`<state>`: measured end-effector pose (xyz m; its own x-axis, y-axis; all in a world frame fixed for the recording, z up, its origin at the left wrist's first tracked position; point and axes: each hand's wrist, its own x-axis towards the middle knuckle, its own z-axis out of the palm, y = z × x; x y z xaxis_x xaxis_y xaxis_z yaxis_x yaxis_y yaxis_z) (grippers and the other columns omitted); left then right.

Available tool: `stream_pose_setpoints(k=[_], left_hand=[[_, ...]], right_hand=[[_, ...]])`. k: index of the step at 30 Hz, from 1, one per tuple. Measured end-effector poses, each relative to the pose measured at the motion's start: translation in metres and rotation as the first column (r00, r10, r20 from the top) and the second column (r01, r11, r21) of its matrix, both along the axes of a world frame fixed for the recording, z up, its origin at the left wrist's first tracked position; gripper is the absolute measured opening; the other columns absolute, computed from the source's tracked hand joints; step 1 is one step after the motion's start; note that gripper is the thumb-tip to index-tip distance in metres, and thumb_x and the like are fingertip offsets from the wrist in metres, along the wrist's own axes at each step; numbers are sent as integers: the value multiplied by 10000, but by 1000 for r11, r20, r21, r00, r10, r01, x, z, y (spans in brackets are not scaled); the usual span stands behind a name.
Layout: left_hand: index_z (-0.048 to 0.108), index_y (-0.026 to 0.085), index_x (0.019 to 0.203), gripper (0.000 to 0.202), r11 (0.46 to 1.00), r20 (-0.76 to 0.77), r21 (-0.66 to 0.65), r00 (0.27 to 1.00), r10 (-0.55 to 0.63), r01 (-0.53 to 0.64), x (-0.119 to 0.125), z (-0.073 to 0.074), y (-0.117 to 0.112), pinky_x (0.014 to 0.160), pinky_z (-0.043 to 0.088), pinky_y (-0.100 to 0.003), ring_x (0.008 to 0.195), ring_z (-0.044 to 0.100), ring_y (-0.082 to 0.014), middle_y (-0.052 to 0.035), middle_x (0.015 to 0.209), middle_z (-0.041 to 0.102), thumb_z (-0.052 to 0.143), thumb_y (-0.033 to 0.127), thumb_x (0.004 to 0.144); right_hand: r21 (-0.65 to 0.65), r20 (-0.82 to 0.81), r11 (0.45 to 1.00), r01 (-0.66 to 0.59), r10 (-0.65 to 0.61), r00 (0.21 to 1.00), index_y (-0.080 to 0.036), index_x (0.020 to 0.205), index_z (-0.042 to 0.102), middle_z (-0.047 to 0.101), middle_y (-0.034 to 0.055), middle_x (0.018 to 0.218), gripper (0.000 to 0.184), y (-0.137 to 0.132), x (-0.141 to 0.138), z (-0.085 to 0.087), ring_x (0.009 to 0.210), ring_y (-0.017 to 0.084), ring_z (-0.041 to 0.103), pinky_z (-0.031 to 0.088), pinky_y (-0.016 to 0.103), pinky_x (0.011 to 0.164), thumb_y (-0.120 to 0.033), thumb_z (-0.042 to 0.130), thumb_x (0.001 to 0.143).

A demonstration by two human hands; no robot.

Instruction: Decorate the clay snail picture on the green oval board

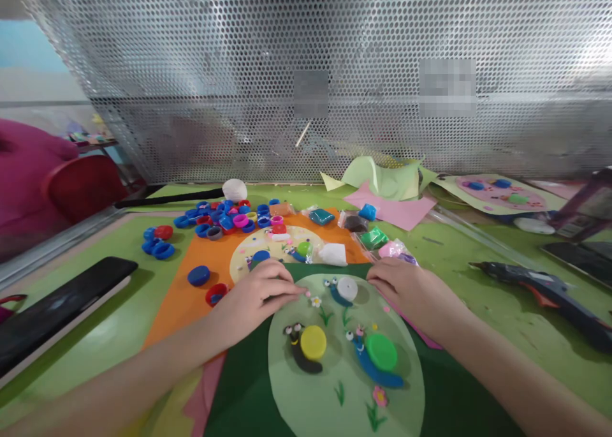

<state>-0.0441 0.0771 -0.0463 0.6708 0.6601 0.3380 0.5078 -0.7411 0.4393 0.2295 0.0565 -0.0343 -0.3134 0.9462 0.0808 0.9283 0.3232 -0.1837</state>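
In the head view, my left hand [270, 289] reaches over the upper left of a pale green oval [306, 402]. Its fingertips are together at a small pink clay dot [308, 293]. My right hand [401, 287] has bent fingers on the upper right edge of the dark green sheet [243, 392] under the oval; the thumb is partly hidden. On the oval are three clay snails with bottle-cap shells: a white cap [347, 289], a yellow cap [313, 342] and a green cap [382, 352]. Clay flowers, such as a pink flower [379, 396], and grass blades surround them.
Many bottle caps [224, 219] lie behind my left hand, beside a cream oval [241, 252] with more snails. Clay packets [374, 238] line the back. A glue gun [540, 284] lies right, a black case [71, 309] left. A perforated metal panel [268, 54] stands behind.
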Motion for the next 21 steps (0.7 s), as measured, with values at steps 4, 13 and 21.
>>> stream_pose_setpoints(k=[4,13,21], left_hand=[[675,231,1025,258,1000,-18,12,1000,-24,24,-2,2,-2,774,463,-281,870,543,-162,-42,900,611,533,99,856],[624,232,1097,321,1000,-64,14,998,-6,7,1,3,-3,742,491,-254,828,561,-148,-4,802,658,624,113,799],[564,267,1190,348,989,-289,145,957,14,30,-3,5,-9,709,454,-286,812,587,-166,-43,909,626,490,124,881]], right_hand=[[39,12,999,-29,29,1000,-178,932,674,635,51,938,263,1,1,-1,848,169,601,465,251,737,-86,432,885],[84,54,995,-51,47,997,-151,958,671,643,80,955,246,2,1,-4,922,191,595,465,261,803,-55,460,874],[71,81,996,-46,40,996,-171,921,670,642,50,942,229,0,1,-1,830,165,616,486,244,675,-60,475,876]])
